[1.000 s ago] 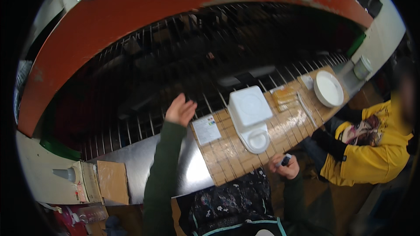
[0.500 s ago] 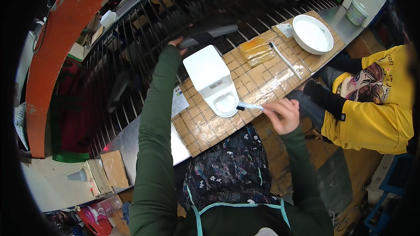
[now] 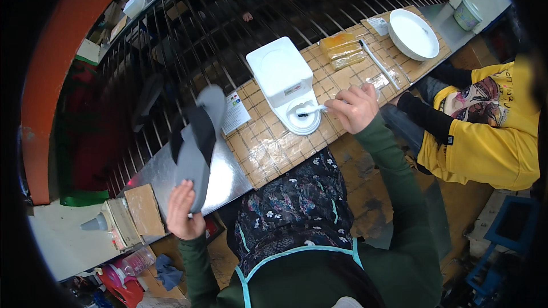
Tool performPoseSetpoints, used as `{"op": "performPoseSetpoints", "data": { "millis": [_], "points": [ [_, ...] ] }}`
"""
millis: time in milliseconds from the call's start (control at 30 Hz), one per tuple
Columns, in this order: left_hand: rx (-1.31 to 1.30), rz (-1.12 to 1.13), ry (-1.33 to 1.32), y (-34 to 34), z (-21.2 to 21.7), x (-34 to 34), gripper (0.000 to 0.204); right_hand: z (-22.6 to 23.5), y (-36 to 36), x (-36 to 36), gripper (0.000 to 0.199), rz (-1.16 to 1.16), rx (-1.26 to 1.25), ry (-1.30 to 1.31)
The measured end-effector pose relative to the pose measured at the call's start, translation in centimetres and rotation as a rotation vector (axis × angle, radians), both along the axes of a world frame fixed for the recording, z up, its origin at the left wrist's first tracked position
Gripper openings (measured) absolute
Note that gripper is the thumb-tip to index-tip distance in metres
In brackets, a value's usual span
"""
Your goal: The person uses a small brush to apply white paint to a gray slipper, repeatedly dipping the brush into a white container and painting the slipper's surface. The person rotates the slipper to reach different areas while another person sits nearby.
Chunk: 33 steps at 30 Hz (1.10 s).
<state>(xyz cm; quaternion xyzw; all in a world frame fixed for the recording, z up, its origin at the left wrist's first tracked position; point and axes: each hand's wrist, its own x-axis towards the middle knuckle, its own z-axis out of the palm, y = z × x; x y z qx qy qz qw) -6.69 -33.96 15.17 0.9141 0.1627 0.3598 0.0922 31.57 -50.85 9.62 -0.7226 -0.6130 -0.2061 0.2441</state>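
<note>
While wrapped tight round the heel end of a grey flip-flop point(image 3: 197, 148), left hand point(image 3: 184, 212) grips closed, fingers curled over the sole's edge, thumb behind. Sandal held up off the worktop, tilted, toe end pointing away toward the black metal grille point(image 3: 188, 40), black straps showing on the upper face. Right hand point(image 3: 355, 107) closed in a pinch round the white handle of a small brush point(image 3: 311, 110), bristle end dipped into the round white cup at the near end of a white plastic box point(image 3: 285, 82). Box standing on a tan gridded mat point(image 3: 274, 148) that runs along the worktop, lid flat and shut, small label on its front wall.

Flip-flop grey all over the sole, smooth, gently curved, thong straps black and meeting near the toe. Hanging above a bare steel sheet point(image 3: 225, 179) just left of the mat, well apart from the box.

Farther along the mat: two yellowish blocks point(image 3: 342, 50) in clear wrap, a long thin white stick point(image 3: 379, 65), a white bowl point(image 3: 414, 33). A small printed card point(image 3: 235, 113) lying at the mat's left edge. A second person in a yellow top point(image 3: 485, 131) seated at the right, dark sleeves reaching toward the mat. A broad orange curved band point(image 3: 54, 74) behind the grille, a cardboard box point(image 3: 142, 211) at lower left.
</note>
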Motion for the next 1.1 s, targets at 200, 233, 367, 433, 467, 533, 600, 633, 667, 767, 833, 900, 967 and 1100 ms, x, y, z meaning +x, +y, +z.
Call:
{"op": "performPoseSetpoints", "data": {
  "millis": [200, 233, 367, 433, 467, 533, 600, 633, 667, 767, 833, 900, 967, 1100],
  "points": [
    [-0.258, -0.031, 0.334, -0.8, -3.4, -3.2, 0.058, 1.0, -0.2, -0.8, 0.021, -0.08, 0.138, -0.221],
    [-0.275, -0.055, 0.304, -0.3, -3.7, -3.0, 0.062, 1.3, -0.6, -0.8, 0.021, -0.074, 0.146, -0.227],
    [-0.216, -0.018, 0.299, 1.9, -5.3, 0.0, 0.07, 1.3, -1.1, -0.8, 0.019, -0.019, 0.039, -0.129],
    [-0.182, 0.037, 0.302, 2.8, -6.1, 2.0, 0.076, 0.7, -0.6, -0.9, 0.019, -0.034, -0.05, -0.049],
    [-0.162, 0.085, 0.359, 2.8, -6.4, 2.7, 0.077, 0.4, -0.4, -1.0, 0.019, -0.035, -0.042, -0.055],
    [-0.103, 0.185, 0.437, 2.7, -6.8, 4.1, 0.081, -0.1, 0.4, -1.2, 0.02, -0.035, -0.024, -0.065],
    [-0.149, 0.215, 0.439, 2.8, -7.0, 5.3, 0.081, -0.2, 0.8, -1.5, 0.022, -0.106, 0.008, -0.153],
    [-0.135, 0.233, 0.437, 2.8, -7.1, 5.8, 0.08, 0.0, 0.8, -1.7, 0.022, -0.14, 0.016, -0.195],
    [-0.12, 0.246, 0.427, 2.9, -7.1, 6.2, 0.079, 0.2, 0.7, -1.9, 0.022, -0.176, 0.026, -0.238],
    [-0.136, 0.221, 0.403, 3.0, -7.4, 6.8, 0.072, 1.0, -0.4, -3.0, 0.021, -0.255, 0.076, -0.317],
    [-0.123, 0.206, 0.392, 3.2, -7.5, 6.9, 0.07, 1.2, -1.2, -3.6, 0.02, -0.273, 0.086, -0.225],
    [-0.143, 0.206, 0.423, 3.2, -7.7, 6.9, 0.069, 1.1, -1.6, -4.2, 0.017, -0.28, 0.046, -0.094],
    [-0.22, 0.205, 0.445, 3.7, -7.7, 7.2, 0.069, 0.6, -1.3, -4.4, 0.016, -0.274, 0.0, -0.015],
    [-0.631, 0.105, 0.068, 4.5, -7.6, 6.8, 0.068, 0.0, -0.5, -4.9, 0.015, -0.349, 0.017, -0.099]
  ]
}}
